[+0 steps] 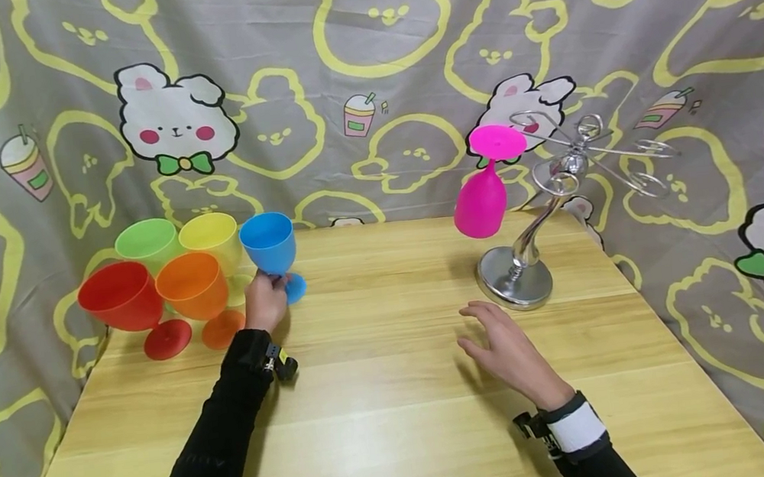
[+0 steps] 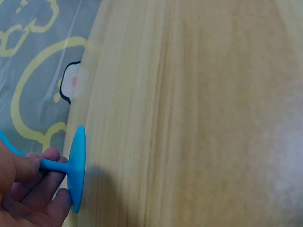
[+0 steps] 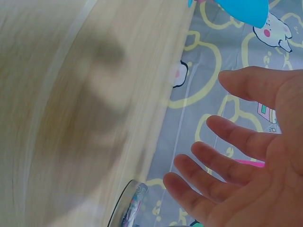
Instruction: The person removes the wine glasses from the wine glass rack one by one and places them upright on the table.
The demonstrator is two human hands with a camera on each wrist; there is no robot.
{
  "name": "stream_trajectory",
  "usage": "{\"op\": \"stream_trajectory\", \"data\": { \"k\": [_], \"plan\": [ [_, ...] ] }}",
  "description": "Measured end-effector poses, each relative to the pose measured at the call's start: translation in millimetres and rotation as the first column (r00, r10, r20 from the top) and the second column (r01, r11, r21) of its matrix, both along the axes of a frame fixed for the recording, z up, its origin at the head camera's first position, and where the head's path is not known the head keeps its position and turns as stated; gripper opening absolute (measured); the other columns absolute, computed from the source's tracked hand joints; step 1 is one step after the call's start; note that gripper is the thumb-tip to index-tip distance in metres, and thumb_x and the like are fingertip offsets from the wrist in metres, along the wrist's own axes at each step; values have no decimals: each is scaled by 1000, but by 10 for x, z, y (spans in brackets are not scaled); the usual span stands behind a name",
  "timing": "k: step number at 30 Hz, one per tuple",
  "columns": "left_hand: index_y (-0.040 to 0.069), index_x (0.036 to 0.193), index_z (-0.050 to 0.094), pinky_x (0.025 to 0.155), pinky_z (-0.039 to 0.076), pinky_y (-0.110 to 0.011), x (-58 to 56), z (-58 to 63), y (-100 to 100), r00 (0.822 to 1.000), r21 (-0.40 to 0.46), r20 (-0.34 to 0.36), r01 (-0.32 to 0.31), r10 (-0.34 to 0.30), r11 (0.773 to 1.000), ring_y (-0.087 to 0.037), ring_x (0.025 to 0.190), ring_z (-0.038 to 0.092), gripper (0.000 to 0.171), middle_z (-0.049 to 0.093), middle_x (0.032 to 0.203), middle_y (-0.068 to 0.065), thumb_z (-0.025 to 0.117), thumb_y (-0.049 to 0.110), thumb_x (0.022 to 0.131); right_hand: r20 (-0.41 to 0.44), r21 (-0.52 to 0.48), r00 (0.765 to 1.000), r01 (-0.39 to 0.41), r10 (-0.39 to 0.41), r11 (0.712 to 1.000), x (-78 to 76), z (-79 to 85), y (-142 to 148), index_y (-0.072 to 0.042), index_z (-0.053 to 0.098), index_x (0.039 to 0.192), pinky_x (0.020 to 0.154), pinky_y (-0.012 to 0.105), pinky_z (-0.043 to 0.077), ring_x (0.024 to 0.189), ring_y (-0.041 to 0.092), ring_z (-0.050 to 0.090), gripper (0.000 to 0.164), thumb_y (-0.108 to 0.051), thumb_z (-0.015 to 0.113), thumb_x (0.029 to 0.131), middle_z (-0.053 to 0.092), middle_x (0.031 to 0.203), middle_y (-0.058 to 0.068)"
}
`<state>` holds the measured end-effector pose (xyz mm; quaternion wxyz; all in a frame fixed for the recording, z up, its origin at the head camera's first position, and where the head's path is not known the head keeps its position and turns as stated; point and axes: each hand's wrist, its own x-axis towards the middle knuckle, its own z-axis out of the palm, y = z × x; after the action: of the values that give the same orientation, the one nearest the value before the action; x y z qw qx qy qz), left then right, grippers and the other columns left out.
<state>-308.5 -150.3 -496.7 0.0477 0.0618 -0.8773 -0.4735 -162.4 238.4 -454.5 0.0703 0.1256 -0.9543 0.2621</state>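
My left hand (image 1: pixel 266 302) pinches a blue plastic goblet (image 1: pixel 269 242) by its stem, at the right end of a group of goblets. In the left wrist view, the thumb and fingers close round the blue stem (image 2: pixel 54 165) just beside the round foot (image 2: pixel 78 170). Over the table on the right, my right hand (image 1: pixel 506 349) is spread with nothing in it; its fingers (image 3: pixel 232 168) are extended and apart. Beyond that hand, a magenta goblet (image 1: pixel 481 204) hangs upside down by its foot from a chrome goblet rack (image 1: pixel 527 244).
Red (image 1: pixel 121 298), orange (image 1: pixel 193 287), green (image 1: pixel 147 242) and yellow (image 1: pixel 211 239) goblets stand upright, close together, at the table's left. Several wire loops (image 1: pixel 646 182) branch from the rack's top. A patterned grey curtain (image 1: pixel 307 38) lines the back of the wooden table (image 1: pixel 384 407).
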Motion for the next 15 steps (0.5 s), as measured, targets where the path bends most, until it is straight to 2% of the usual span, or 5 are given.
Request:
{"op": "stream_trajectory", "data": {
  "k": [8, 15],
  "plan": [
    [-6, 133, 57, 127, 40, -59, -27, 23, -13, 1000, 17, -1, -29, 29, 999, -46, 132, 63, 26, 70, 129, -29, 52, 7, 112, -4, -1, 1000, -6, 6, 1000, -7, -11, -13, 7, 65, 136, 115, 65, 51, 139, 51, 57, 46, -9, 80, 96, 58, 149, 33],
    [-6, 135, 55, 129, 37, -58, -53, 19, -3, 998, 67, 33, -50, 48, 997, -44, 134, 60, 27, 67, 134, -28, 52, 9, 113, -4, -1, 1000, -14, 14, 1000, -14, -24, -35, 8, 65, 136, 115, 65, 50, 138, 52, 57, 46, -8, 80, 95, 58, 149, 34]
  ]
}}
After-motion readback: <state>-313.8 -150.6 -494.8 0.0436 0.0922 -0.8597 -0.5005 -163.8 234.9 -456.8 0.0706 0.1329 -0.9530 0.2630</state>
